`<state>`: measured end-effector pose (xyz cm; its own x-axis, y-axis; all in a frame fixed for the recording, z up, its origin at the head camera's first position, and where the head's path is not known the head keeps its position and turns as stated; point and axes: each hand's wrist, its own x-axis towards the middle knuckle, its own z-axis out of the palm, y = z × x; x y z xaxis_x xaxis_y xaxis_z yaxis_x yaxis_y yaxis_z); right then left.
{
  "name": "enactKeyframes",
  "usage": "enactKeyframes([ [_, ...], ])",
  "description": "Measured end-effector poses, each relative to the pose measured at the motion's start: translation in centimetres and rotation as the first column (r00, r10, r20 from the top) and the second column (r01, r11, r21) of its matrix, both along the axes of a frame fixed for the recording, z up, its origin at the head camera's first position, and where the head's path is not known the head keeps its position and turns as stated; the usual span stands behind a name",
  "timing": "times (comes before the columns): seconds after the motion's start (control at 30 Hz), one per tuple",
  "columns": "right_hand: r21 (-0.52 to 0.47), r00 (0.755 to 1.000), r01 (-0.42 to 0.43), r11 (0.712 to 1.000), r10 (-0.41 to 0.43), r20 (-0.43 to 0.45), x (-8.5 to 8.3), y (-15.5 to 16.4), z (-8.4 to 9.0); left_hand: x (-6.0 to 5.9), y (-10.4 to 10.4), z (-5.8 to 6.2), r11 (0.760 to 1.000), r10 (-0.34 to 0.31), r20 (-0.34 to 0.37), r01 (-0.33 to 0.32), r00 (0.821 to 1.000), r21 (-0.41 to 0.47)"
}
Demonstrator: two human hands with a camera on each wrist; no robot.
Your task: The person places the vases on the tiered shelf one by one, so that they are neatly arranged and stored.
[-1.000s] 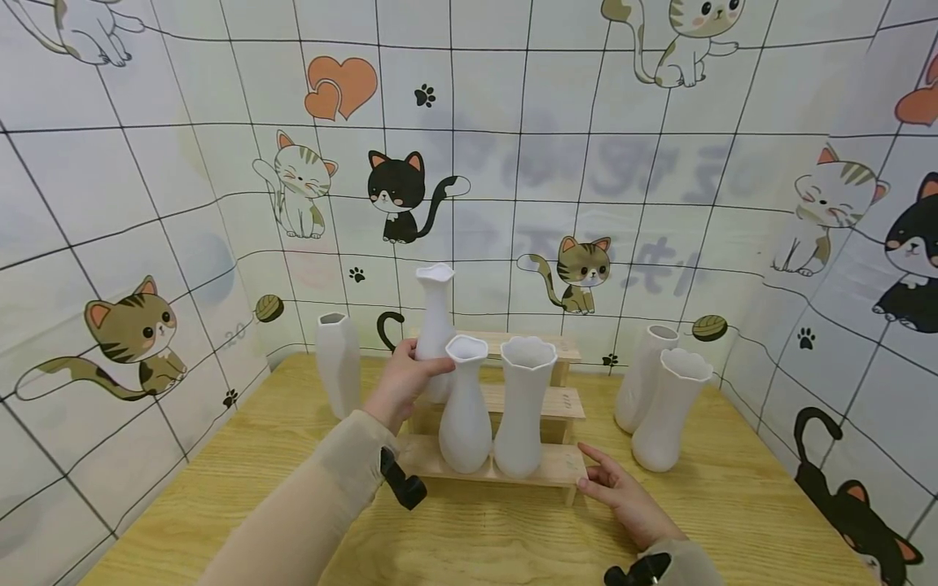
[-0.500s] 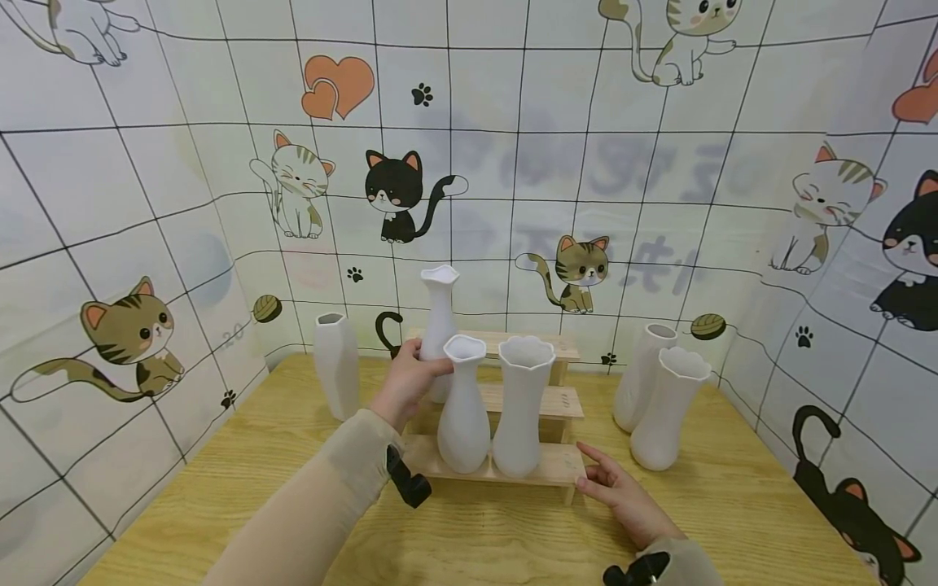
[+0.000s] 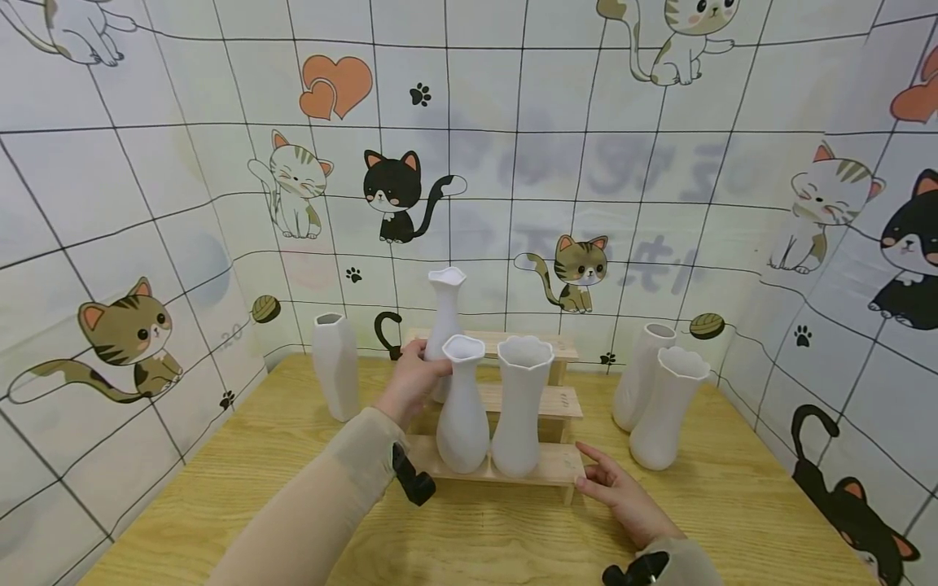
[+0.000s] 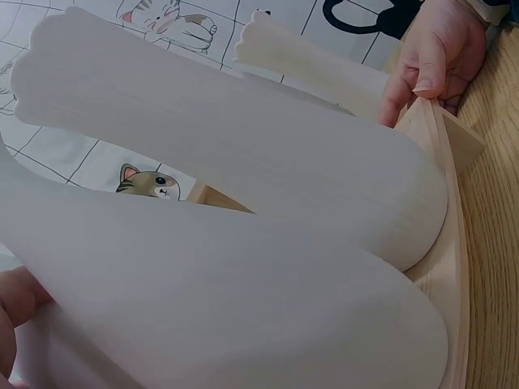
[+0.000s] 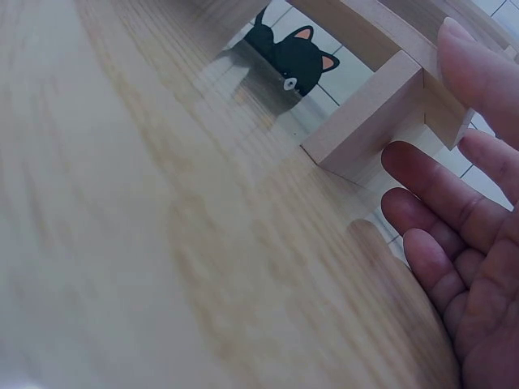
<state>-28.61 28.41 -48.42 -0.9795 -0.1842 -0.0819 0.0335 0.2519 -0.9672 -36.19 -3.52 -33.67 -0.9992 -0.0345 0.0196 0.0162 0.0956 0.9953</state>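
The table bears a stepped wooden stand, whose bottom board carries two white vases side by side: a round-bellied one to the left and a wide-mouthed one to the right. A third, the tall vase, is upright behind the round-bellied one, at the left of the stand near the middle board; whether its base touches wood is hidden.

Placing it well seems to call for keeping it vertical and setting its whole base on the board, away from the end. The likeliest slip is a knock against the round-bellied vase just in front, so small sideways shifts are safer, with the stand kept steady.

The left hand holds the tall vase by its body, thumb across the front; the other fingers go round the far side, mostly out of sight. The right hand has its fingers slightly apart and gently bent, thumb and forefinger touching the right end of the bottom board.
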Motion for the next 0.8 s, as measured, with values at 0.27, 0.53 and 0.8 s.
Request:
enactKeyframes([
  [0.27,-0.009,1.000,0.002,1.000,-0.002,0.003,0.05,-0.11,0.08,0.11,0.13,-0.01,1.000,-0.014,-0.006,0.014,1.000,-0.001],
  [0.53,-0.019,1.000,-0.025,1.000,0.025,-0.007,0.06,-0.05,0.16,0.10,0.37,-0.06,1.000,-0.018,0.009,0.018,1.000,0.001],
  [0.8,-0.017,1.000,-0.023,1.000,0.023,-0.004,0.07,0.02,0.18,0.05,0.51,-0.25,1.000,-0.028,0.027,0.028,0.999,0.000],
])
